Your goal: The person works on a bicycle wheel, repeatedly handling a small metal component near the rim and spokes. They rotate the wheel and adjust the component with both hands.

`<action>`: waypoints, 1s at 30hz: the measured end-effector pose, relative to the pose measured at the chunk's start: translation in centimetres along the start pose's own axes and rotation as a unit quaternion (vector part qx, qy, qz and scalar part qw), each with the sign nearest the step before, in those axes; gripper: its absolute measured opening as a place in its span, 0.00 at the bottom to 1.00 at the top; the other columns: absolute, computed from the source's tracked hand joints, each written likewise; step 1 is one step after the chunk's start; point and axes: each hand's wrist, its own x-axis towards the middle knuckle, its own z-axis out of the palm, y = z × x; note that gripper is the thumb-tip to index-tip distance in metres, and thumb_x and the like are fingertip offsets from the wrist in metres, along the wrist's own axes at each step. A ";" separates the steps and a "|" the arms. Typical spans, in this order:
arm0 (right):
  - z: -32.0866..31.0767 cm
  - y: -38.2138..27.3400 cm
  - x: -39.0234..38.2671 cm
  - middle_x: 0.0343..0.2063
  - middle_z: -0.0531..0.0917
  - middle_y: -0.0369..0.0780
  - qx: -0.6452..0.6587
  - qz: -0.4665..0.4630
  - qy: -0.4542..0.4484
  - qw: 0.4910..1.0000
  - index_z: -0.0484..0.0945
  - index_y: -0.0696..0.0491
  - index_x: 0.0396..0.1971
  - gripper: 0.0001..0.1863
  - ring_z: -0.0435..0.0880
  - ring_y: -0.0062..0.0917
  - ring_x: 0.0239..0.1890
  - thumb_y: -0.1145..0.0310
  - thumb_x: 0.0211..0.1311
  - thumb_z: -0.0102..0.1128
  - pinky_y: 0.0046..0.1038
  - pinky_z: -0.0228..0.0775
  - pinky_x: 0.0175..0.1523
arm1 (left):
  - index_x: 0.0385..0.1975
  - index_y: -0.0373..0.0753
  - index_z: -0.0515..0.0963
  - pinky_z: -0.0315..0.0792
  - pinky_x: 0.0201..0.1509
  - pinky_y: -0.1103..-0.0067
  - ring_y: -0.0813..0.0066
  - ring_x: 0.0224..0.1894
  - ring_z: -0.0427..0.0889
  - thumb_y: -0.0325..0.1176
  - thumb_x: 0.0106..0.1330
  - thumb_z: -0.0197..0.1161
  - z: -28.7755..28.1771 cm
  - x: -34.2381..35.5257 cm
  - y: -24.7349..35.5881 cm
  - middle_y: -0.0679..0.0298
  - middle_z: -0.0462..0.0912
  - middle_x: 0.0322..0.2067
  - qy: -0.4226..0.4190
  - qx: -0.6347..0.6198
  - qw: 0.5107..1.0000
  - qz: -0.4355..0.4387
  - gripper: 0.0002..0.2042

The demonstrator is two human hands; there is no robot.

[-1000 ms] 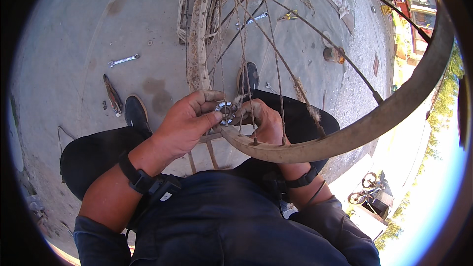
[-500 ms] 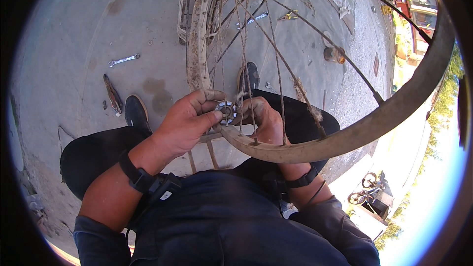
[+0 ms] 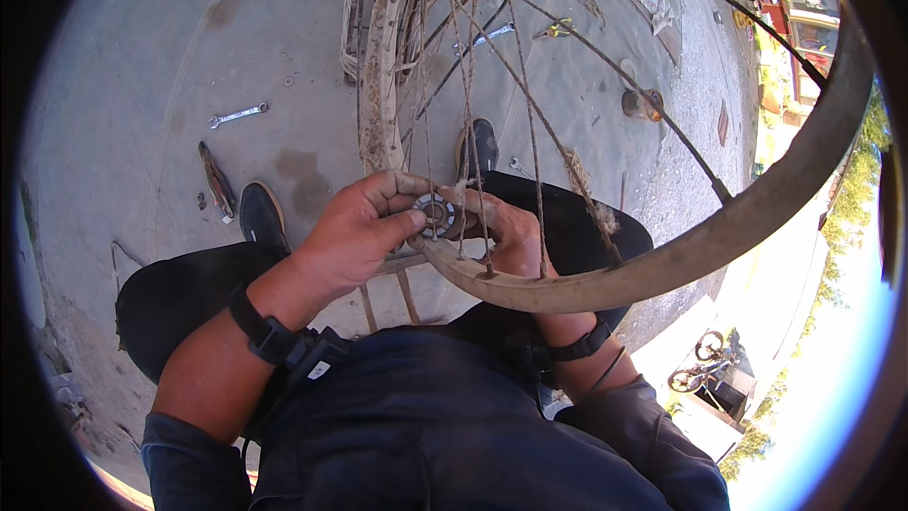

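A dusty bicycle wheel rim curves in front of me, with rusty spokes running up to the hub. Between the thumb and fingers of my left hand is a round spoke wrench with notches about its edge, set over a spoke close to the rim. My right hand reaches in behind the spokes. Its curled fingers meet the right edge of the spoke wrench, and its fingertips are partly hidden. A tuft of fibre clings to one spoke.
On the concrete lie a combination wrench, dark-handled pliers, another wrench and yellow-handled pliers. A rusty can stands to the right. Another dirty wheel part rises ahead. My shoes flank the work.
My right fingers have shifted up and left over the edge of the spoke wrench, which has turned a little. The rim and spokes have moved slightly left.
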 end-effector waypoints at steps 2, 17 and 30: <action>-0.1 0.7 -0.1 0.50 0.86 0.42 -0.047 -0.014 -0.005 0.999 0.78 0.61 0.59 0.28 0.84 0.23 0.47 0.53 0.85 0.36 0.26 0.77 0.52 | 0.59 0.36 0.76 0.75 0.52 0.81 0.81 0.46 0.81 0.20 0.73 0.57 0.1 0.1 -0.2 0.64 0.85 0.48 0.003 -0.006 1.000 -0.001 0.16; -0.3 -1.0 0.0 0.56 0.83 0.41 0.070 0.043 -0.028 0.996 0.76 0.62 0.63 0.27 0.82 0.21 0.51 0.55 0.84 0.41 0.26 0.75 0.55 | 0.60 0.37 0.75 0.71 0.38 0.85 0.86 0.38 0.78 0.24 0.74 0.60 0.0 -0.4 0.7 0.67 0.85 0.44 0.004 0.009 1.000 -0.024 0.16; -0.5 -0.8 0.2 0.53 0.83 0.42 -0.034 0.000 -0.045 0.998 0.76 0.55 0.66 0.21 0.84 0.26 0.50 0.64 0.80 0.48 0.26 0.75 0.55 | 0.62 0.36 0.74 0.73 0.40 0.85 0.86 0.40 0.79 0.26 0.73 0.64 0.3 -0.3 1.7 0.68 0.83 0.45 0.003 0.060 0.997 -0.049 0.19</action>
